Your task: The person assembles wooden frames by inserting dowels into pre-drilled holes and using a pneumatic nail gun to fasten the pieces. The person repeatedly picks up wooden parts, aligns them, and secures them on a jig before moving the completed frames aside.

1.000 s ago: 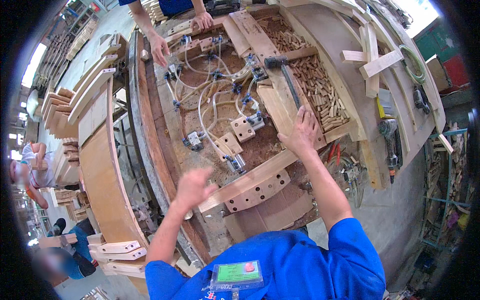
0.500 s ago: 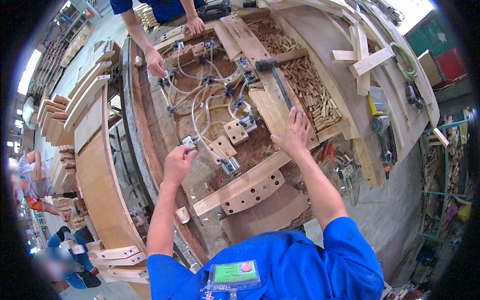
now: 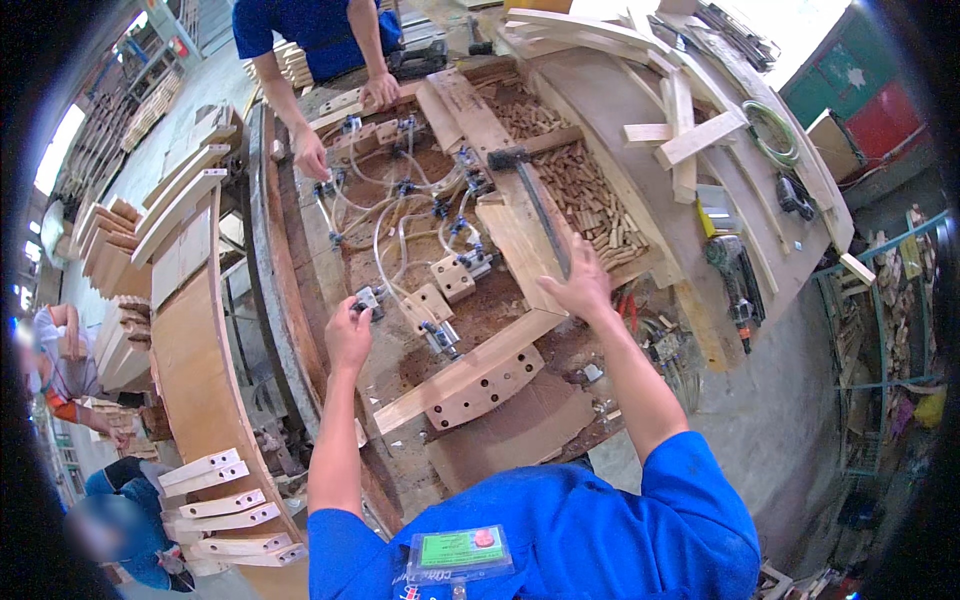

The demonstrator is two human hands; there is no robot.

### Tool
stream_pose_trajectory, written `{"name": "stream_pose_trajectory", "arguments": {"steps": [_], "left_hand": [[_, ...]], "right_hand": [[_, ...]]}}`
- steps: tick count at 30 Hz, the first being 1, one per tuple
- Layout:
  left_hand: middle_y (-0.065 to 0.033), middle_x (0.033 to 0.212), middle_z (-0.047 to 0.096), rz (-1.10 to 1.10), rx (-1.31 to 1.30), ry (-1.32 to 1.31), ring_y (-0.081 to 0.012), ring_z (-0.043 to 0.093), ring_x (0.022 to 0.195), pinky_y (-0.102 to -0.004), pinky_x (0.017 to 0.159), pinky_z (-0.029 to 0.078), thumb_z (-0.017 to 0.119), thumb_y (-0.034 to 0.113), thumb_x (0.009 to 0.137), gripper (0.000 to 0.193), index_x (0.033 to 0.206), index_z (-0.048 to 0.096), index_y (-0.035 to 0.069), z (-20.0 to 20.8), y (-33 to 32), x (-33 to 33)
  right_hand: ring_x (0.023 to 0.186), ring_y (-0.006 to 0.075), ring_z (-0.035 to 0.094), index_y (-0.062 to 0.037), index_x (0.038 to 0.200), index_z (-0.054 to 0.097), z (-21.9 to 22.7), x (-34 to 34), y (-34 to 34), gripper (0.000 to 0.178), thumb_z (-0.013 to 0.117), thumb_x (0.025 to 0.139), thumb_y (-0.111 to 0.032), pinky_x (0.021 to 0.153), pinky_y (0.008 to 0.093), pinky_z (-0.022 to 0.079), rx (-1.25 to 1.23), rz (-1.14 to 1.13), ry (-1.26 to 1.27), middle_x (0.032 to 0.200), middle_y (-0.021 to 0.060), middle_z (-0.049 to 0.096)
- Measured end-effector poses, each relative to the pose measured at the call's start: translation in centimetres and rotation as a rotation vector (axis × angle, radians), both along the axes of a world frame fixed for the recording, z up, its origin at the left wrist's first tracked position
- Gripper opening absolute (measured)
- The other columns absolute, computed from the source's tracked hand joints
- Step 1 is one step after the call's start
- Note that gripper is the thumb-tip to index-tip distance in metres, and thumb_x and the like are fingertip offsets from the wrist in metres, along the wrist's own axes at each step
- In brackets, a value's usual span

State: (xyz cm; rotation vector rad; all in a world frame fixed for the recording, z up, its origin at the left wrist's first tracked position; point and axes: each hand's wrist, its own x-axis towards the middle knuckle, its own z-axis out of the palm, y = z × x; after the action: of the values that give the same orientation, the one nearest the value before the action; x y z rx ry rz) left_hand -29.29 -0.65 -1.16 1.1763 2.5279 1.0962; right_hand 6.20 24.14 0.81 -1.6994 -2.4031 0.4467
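Note:
My left hand point(image 3: 347, 338) has its thumb and fingers closed on a small black knob point(image 3: 358, 305) at the side of a silver pneumatic valve point(image 3: 372, 297). My right hand point(image 3: 580, 282) lies with fingers spread on the corner where a light wooden board point(image 3: 520, 245) meets the front wooden rail point(image 3: 470, 368). Its fingertips are close to the handle of a black-headed hammer point(image 3: 508, 158). Between my hands are two drilled wooden blocks point(image 3: 453, 279), a small air cylinder point(image 3: 438, 338) and clear hoses point(image 3: 380, 245) with blue fittings.
Across the bench a co-worker's hands point(image 3: 380, 90) are by the far rail and hoses. Short wooden dowels point(image 3: 590, 200) fill a bin at right. Beyond it lie a power tool point(image 3: 728, 270) and crossed wood strips point(image 3: 690, 140). Stacked curved slats point(image 3: 215, 475) are at left.
My left hand's fingers have come onto the valve's black knob. My right hand stays at the board's corner. The whole view has shifted a little.

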Motion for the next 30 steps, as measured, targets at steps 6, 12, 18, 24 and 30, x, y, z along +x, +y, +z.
{"name": "stream_pose_trajectory", "arguments": {"steps": [6, 12, 18, 24, 30], "left_hand": [[-0.0153, 0.092, 0.077, -0.003, -0.016, -0.202, -0.0249, 0.075, 0.079, -0.0395, 0.074, 0.059, 0.076, 0.020, 0.096, 0.026, 0.113, 0.075, 0.000, 0.2, -7.1, 8.2], [-0.0147, 0.091, 0.077, -0.163, -0.087, -0.304, -0.0229, 0.075, 0.078, -0.0371, 0.073, 0.059, 0.075, 0.019, 0.097, 0.022, 0.109, 0.076, 0.001, 0.3, -7.2, 18.3], [-0.0149, 0.093, 0.078, -0.141, -0.176, -0.344, -0.0244, 0.076, 0.078, -0.0382, 0.073, 0.059, 0.074, 0.019, 0.097, 0.020, 0.108, 0.076, 0.003, 1.7, -6.3, 23.7], [-0.0128, 0.090, 0.077, -0.101, -0.172, -0.178, -0.0261, 0.075, 0.076, -0.0394, 0.072, 0.059, 0.075, 0.019, 0.096, 0.017, 0.106, 0.076, 0.005, 0.6, -5.3, 25.8], [-0.0108, 0.083, 0.074, -0.008, -0.211, -0.245, -0.0260, 0.073, 0.073, -0.0415, 0.069, 0.057, 0.075, 0.021, 0.095, 0.016, 0.101, 0.074, 0.006, 0.0, -3.0, 27.5]], "right_hand": [[0.123, 0.0438, 0.064, -0.0018, 0.131, 0.066, 2.4, 19.6, -3.9, 0.056, 0.074, 0.093, -0.042, 0.100, 0.0537, 0.052, 0.208, -0.377, -0.169, 0.137, 0.0247, 0.066], [0.108, 0.0441, 0.070, 0.0028, 0.120, 0.070, -2.0, 29.4, -4.8, 0.040, 0.069, 0.100, -0.031, 0.096, 0.0522, 0.052, 0.001, -0.357, 0.039, 0.113, 0.0280, 0.073], [0.105, 0.0464, 0.070, 0.0032, 0.114, 0.073, -5.2, 30.7, -2.9, 0.038, 0.067, 0.103, -0.032, 0.093, 0.0511, 0.053, 0.164, -0.273, 0.248, 0.108, 0.0278, 0.075], [0.099, 0.0462, 0.069, 0.0027, 0.118, 0.072, -5.2, 31.4, -2.3, 0.035, 0.065, 0.105, -0.028, 0.091, 0.0487, 0.052, -0.014, -0.340, 0.359, 0.109, 0.0262, 0.075], [0.095, 0.0410, 0.071, 0.0012, 0.117, 0.071, -4.4, 31.6, -1.7, 0.030, 0.066, 0.104, -0.025, 0.085, 0.0479, 0.053, -0.081, -0.361, 0.408, 0.103, 0.0247, 0.075]]}}
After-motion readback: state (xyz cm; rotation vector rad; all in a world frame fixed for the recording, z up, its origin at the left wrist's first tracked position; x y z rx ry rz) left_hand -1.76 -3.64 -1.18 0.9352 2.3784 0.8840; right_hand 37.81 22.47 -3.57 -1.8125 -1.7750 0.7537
